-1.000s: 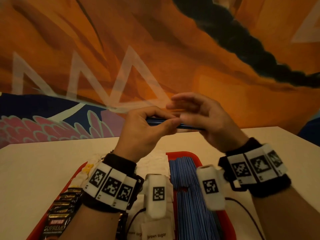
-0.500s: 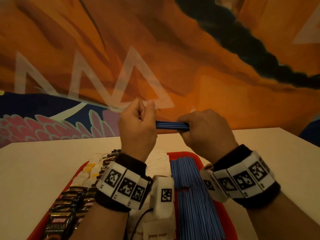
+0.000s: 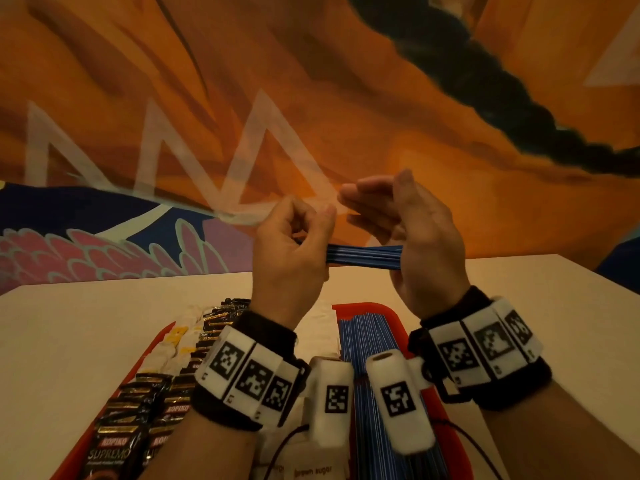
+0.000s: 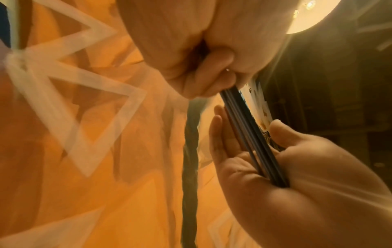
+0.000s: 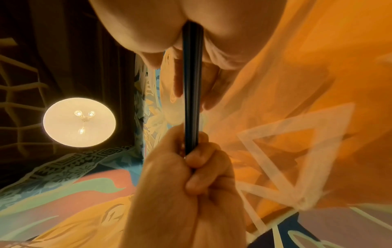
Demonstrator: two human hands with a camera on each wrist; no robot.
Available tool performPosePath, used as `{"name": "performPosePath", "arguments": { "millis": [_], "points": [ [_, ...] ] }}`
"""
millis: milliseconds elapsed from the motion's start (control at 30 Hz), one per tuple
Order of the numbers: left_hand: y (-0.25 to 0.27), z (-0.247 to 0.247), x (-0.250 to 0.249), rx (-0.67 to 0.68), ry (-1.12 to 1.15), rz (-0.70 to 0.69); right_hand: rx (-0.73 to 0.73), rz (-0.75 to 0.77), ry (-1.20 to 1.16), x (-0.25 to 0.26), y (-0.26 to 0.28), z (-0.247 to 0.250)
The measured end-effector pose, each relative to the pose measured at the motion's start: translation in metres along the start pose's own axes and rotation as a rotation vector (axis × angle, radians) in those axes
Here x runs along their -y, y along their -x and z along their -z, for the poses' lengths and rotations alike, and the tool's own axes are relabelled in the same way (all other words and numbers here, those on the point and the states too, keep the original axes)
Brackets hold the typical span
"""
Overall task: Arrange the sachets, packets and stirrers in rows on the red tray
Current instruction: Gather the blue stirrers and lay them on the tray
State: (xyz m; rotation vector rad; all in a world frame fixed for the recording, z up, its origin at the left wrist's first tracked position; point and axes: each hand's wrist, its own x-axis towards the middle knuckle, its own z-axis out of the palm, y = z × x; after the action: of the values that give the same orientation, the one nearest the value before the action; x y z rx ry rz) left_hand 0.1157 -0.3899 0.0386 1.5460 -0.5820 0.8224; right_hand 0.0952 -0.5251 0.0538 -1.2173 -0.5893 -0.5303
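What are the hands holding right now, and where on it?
A bundle of blue stirrers, held level above the red tray. The left hand grips its left end; the right hand, fingers straight, cradles its right end.

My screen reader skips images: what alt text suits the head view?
Two hands hold a bundle of blue stirrers above a red tray: the left hand grips one end, the right hand steadies the other with straight fingers.

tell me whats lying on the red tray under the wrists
On the red tray: a row of blue stirrers, white sachets, one reading brown sugar, and black Kopiko packets. The wrists and cameras cover the tray's middle, so what lies there is hidden.
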Motion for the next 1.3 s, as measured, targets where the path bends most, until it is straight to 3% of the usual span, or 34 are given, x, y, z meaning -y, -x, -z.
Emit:
{"name": "performPosePath", "arguments": {
  "millis": [167,333,500,567,667,733,800,900,1000,1167,1300],
  "points": [
    [-0.003,0.002,-0.005,0.044,-0.04,-0.054,0.276,-0.055,0.261,0.006,-0.005,0.017],
    [-0.008,0.01,-0.004,-0.001,-0.241,-0.129,0.646,-0.313,0.983,0.017,-0.004,0.022],
    [-0.006,0.011,-0.004,0.013,-0.304,-0.109,0.669,-0.432,1.136,0.013,0.007,0.012],
    [-0.004,0.008,-0.003,-0.006,-0.192,0.026,0.627,-0.442,1.156,0.014,0.009,0.011],
    [0.003,-0.003,-0.006,-0.022,0.149,0.379,0.449,-0.415,1.243,0.005,0.005,0.02],
    [0.01,-0.012,-0.01,0.064,0.308,0.596,0.322,-0.399,1.303,0.002,0.004,0.025],
    [0.017,-0.019,-0.015,0.203,0.35,0.697,0.296,-0.436,1.373,0.005,0.007,0.023],
    [0.019,-0.025,-0.021,0.247,0.39,0.758,0.346,-0.515,1.438,0.014,0.016,0.014],
    [0.018,-0.025,-0.03,0.265,0.332,0.842,0.444,-0.563,1.416,0.02,0.024,0.012],
    [0.024,-0.02,-0.028,0.44,0.003,0.971,0.794,-0.882,1.251,0.031,0.035,0.028],
    [0.039,-0.019,-0.024,0.689,-0.388,1.046,0.752,-0.889,1.27,0.029,0.045,0.046]
  ]
}}
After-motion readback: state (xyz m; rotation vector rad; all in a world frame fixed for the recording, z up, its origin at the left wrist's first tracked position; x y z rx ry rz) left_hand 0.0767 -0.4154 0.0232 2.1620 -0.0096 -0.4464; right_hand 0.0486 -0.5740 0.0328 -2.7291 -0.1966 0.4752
